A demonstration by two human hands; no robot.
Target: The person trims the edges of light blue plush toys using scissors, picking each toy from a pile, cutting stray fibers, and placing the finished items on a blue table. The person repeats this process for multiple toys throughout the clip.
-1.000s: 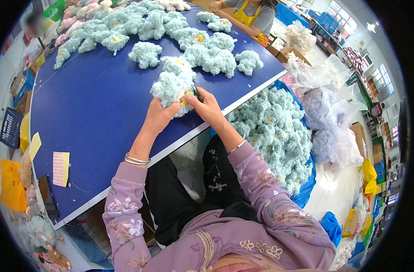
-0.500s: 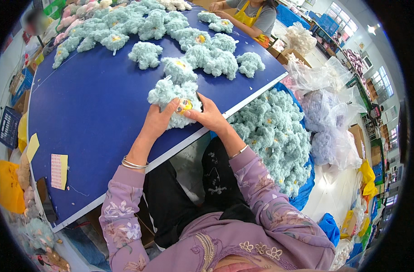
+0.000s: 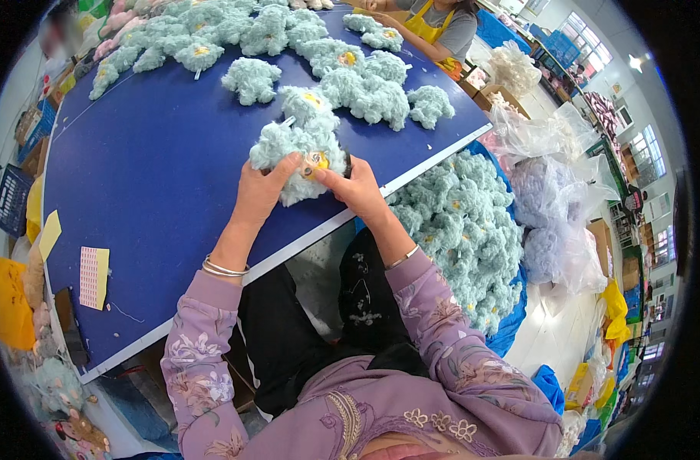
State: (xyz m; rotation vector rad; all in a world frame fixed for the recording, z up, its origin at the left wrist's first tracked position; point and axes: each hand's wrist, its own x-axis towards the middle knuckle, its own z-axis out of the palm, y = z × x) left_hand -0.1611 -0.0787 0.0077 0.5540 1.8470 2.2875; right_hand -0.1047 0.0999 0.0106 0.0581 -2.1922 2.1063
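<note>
Between my two hands is a fluffy pale blue-green plush piece (image 3: 292, 142) with a small yellow face patch. My left hand (image 3: 264, 184) grips its left side, the thumb lying beside the patch. On the right side my right hand (image 3: 354, 188) holds it, thumb pressed at the patch's lower edge; its fingers are partly hidden behind the fluff. The piece is at the near edge of the blue table (image 3: 166, 192). Just beyond it, touching or nearly so, lies another plush piece (image 3: 308, 103) with a yellow patch.
Many similar plush pieces (image 3: 265, 34) cover the table's far side. A big blue-lined heap of them (image 3: 457, 230) stands right of the table. A sticker sheet (image 3: 93, 277) lies at the left. Across the table sits a person in a yellow apron (image 3: 426, 27). Clear bags (image 3: 553, 215) stand farther right.
The view has shifted slightly. My hands still grip the plush piece, which has tilted a little, and my right thumb has shifted slightly at the yellow patch.
</note>
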